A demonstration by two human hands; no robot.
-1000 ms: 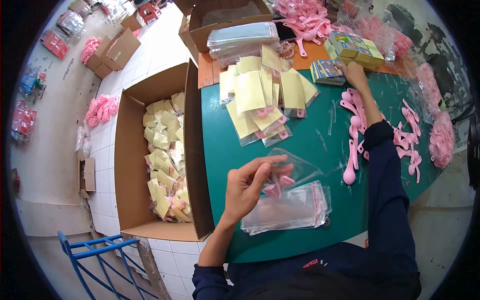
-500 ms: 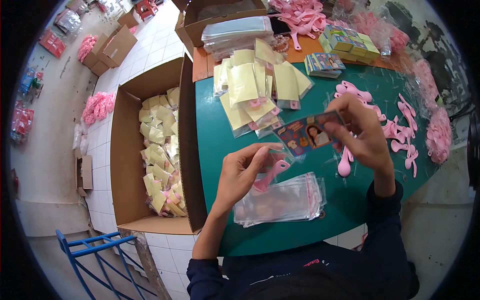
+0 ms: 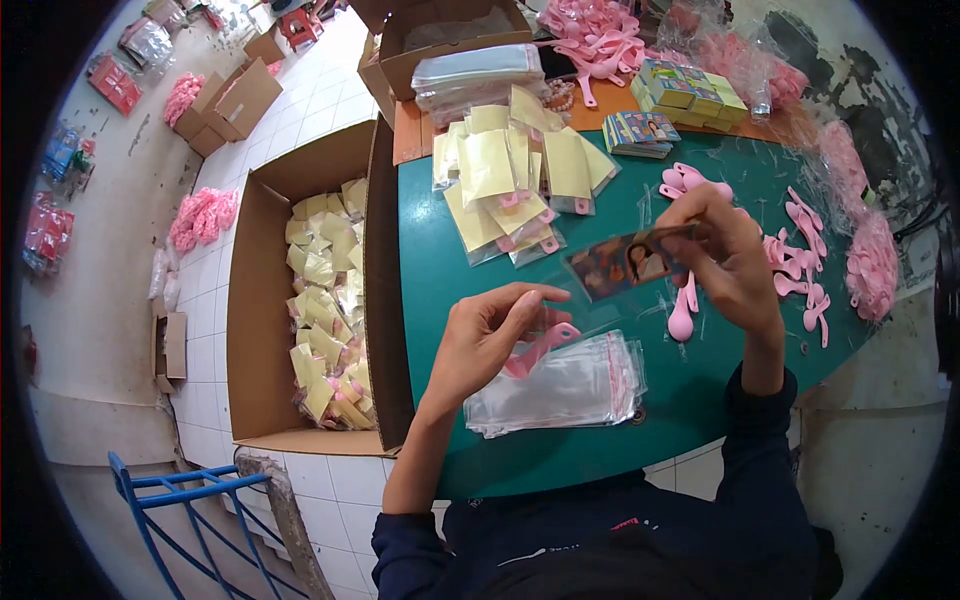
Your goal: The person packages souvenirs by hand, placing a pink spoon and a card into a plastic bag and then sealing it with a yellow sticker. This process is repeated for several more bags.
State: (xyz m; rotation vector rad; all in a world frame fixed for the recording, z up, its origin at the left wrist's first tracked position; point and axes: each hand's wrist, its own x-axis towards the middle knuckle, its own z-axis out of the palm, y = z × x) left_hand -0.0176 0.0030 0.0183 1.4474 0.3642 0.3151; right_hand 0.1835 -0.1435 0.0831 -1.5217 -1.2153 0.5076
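My left hand (image 3: 495, 335), above the front of the green table, is closed with a pink spoon (image 3: 543, 350) under its fingers. Clear film stretches from these fingertips toward a printed card (image 3: 610, 268) with a picture of a person on it. My right hand (image 3: 722, 262) pinches that card by its far right end, tilted above the table. Below my left hand lies a stack of clear plastic bags (image 3: 570, 395). Loose pink spoons (image 3: 681, 322) lie beneath and beyond my right hand.
Filled packets with pale yellow cards (image 3: 487, 168) are piled at the back. Behind them stand clear bags (image 3: 478, 72) and card stacks (image 3: 642, 133). A deep cardboard box (image 3: 262, 330) of packets stands left of the table, near a blue metal frame (image 3: 190, 480).
The card has shifted slightly right and turned flatter, with clear film now showing around its left end. My left hand keeps nearly the same place with the spoon.
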